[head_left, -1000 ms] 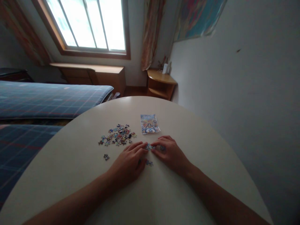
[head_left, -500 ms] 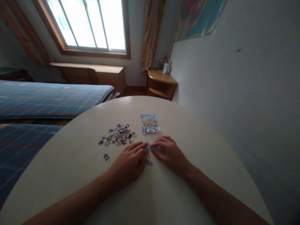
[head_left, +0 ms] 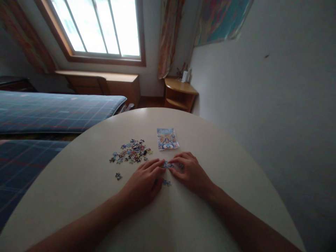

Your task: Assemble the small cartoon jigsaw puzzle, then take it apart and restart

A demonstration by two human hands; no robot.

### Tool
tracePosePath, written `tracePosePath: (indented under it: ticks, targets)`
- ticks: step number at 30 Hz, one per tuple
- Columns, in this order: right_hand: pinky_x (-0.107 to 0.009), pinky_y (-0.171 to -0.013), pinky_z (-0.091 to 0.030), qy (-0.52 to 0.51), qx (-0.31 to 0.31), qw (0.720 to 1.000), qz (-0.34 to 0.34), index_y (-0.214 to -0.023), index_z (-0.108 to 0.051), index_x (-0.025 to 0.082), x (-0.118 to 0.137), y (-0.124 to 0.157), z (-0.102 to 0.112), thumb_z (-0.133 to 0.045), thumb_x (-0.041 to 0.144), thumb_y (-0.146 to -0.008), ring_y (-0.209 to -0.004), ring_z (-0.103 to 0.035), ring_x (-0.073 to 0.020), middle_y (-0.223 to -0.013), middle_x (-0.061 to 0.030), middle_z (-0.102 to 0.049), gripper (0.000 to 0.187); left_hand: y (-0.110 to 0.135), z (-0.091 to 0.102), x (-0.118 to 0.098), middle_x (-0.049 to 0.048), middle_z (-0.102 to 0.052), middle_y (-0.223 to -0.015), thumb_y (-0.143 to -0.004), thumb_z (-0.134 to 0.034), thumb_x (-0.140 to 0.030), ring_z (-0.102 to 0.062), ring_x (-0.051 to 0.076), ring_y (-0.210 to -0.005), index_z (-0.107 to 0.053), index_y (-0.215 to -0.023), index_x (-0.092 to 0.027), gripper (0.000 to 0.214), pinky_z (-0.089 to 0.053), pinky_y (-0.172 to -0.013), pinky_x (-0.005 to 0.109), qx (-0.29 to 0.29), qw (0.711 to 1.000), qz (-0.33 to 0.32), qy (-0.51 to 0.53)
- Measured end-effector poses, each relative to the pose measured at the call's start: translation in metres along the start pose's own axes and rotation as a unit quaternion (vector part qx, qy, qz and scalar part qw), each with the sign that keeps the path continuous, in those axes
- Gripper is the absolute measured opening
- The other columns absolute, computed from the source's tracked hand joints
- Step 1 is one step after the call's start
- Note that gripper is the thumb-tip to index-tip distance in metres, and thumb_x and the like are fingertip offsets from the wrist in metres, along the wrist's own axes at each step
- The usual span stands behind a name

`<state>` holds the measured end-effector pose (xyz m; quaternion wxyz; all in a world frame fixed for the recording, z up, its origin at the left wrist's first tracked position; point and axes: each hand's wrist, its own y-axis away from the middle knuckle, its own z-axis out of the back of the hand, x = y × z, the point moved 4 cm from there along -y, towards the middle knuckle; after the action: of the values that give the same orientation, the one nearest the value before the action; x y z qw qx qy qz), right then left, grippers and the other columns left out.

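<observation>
Small blue-and-white puzzle pieces lie on the table between my hands. My left hand rests at their left side, its fingertips closed on the edge of a piece. From the right, my right hand pinches the pieces with thumb and index finger. More bluish pieces show partly under the right hand's curled fingers. Another few blue pieces lie just below, next to my left thumb. My fingers hide part of the pieces, so I cannot tell whether they are fully joined.
A pile of mixed puzzle pieces lies beyond my left hand, with a small separate cluster nearer me. A printed picture sheet with a cartoon face lies ahead. The round white table stands near a wall and a checked mattress.
My hands stay at the same pieces, with only tiny finger movement. A little more of the blue piece shows between the fingertips. The view has shifted very slightly.
</observation>
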<state>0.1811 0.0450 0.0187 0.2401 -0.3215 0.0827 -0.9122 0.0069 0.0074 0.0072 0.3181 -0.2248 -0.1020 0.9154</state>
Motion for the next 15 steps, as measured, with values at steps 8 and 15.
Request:
tracePosePath:
  ticks: [8, 15]
  targets:
    - [-0.043, -0.098, -0.038, 0.003, -0.001, 1.0, -0.013, -0.091, -0.074, 0.026, -0.0015, -0.0003, -0.0034, -0.076, 0.029, -0.079, -0.105, -0.056, -0.0241, -0.102, -0.0048, -0.068, 0.013, 0.0004, -0.0001, -0.0016, 0.0077, -0.058, -0.139, -0.089, -0.053, -0.017, -0.05, 0.026, -0.13, -0.062, -0.119, -0.02, 0.031, -0.043, -0.109, 0.048, 0.0, 1.0, -0.006, 0.001]
    - [-0.045, -0.098, -0.034, -0.002, 0.008, 1.0, -0.027, -0.087, -0.073, 0.025, 0.0007, -0.0016, -0.0035, -0.076, 0.027, -0.079, -0.108, -0.056, -0.0259, -0.097, -0.0037, -0.072, 0.008, 0.0005, -0.0002, -0.0015, 0.0075, -0.056, -0.14, -0.089, -0.052, -0.017, -0.049, 0.026, -0.131, -0.061, -0.12, -0.02, 0.032, -0.042, -0.11, 0.049, 0.013, 1.0, -0.006, 0.004]
